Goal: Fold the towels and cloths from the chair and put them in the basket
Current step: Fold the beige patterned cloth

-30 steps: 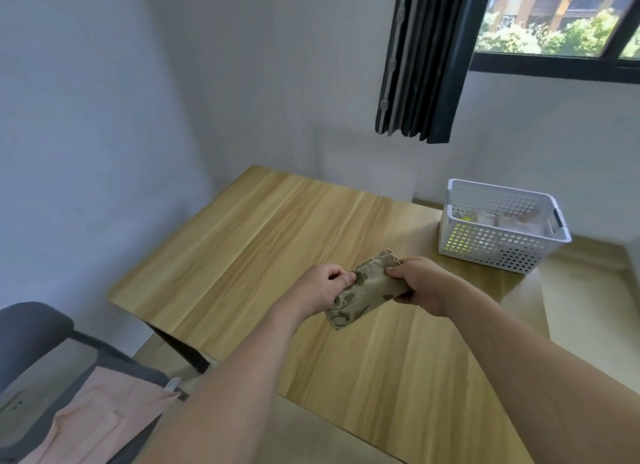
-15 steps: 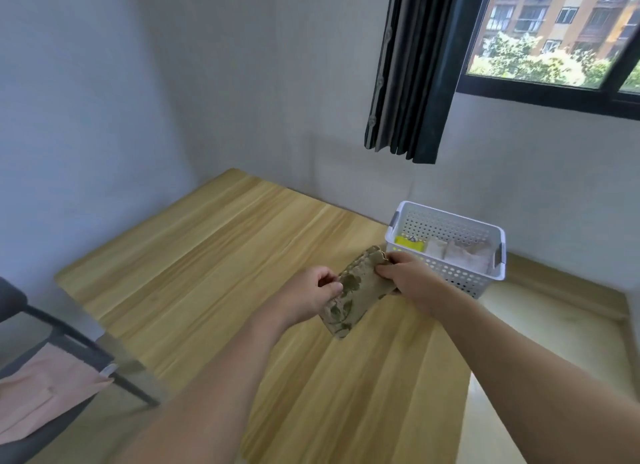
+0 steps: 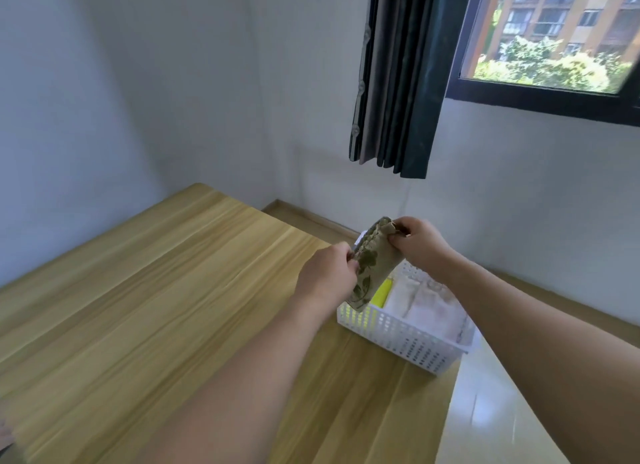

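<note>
Head view shows the left hand point(image 3: 329, 276) pinching the lower left edge of a folded beige cloth point(image 3: 372, 268) with a green leaf print, while the right hand point(image 3: 420, 247) pinches its upper end between thumb and curled fingers. Held between both hands, the cloth hangs tilted over the left end of a white perforated basket point(image 3: 398, 335). Inside the basket lie a yellow item point(image 3: 381, 292) and folded white towels point(image 3: 422, 307). It sits at the right edge of a wooden table point(image 3: 156, 307), below a dark curtain point(image 3: 398, 82) and a window point(image 3: 554, 34).
</note>
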Demonstrator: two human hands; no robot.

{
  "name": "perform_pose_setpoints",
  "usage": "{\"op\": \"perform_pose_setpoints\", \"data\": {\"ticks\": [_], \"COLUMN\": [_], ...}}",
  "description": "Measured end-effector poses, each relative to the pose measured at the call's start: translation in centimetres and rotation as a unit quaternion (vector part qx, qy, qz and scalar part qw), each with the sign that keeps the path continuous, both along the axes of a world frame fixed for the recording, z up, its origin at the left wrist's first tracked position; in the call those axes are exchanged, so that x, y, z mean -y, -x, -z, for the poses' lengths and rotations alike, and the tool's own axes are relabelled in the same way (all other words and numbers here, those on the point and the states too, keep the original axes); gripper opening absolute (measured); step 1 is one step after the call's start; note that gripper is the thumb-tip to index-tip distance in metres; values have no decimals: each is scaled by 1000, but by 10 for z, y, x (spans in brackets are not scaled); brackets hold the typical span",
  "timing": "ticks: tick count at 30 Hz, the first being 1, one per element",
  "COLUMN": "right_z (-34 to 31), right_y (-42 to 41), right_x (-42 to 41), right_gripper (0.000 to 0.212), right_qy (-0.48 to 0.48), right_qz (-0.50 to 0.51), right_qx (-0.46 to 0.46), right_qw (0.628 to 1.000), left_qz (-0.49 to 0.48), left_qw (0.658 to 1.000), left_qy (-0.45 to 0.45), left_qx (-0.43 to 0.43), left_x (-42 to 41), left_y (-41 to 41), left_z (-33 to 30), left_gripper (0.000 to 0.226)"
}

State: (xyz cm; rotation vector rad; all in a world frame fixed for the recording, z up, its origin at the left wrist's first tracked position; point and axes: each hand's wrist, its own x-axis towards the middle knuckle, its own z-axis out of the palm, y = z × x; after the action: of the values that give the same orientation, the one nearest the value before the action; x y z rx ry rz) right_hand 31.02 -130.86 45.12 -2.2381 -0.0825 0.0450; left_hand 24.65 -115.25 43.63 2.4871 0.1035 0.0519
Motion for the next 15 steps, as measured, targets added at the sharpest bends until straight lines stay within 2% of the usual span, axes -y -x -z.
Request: {"op": "perform_pose_setpoints", "data": {"ticks": [3, 6, 11, 15], "right_z": [38, 89, 173, 220], "right_y": [-66, -109, -145, -160], "right_x": [19, 33, 35, 28], "right_gripper": [24, 21, 20, 18], "right_qy": [67, 120, 176, 192], "right_qz": [-17, -44, -101, -140], "right_qx": [5, -26, -91, -124], "right_qw": [998, 991, 975, 963], "left_qz": [-33, -56, -103, -72], "left_qw": [998, 988, 946, 915], "left_qy": [-38, -72, -143, -207], "left_qx": [-34, -128, -271, -338], "left_x": [34, 59, 75, 79], "left_y": [-61, -107, -150, -166], "left_z": [30, 77, 137, 166], "left_gripper": [8, 10, 28, 31]}}
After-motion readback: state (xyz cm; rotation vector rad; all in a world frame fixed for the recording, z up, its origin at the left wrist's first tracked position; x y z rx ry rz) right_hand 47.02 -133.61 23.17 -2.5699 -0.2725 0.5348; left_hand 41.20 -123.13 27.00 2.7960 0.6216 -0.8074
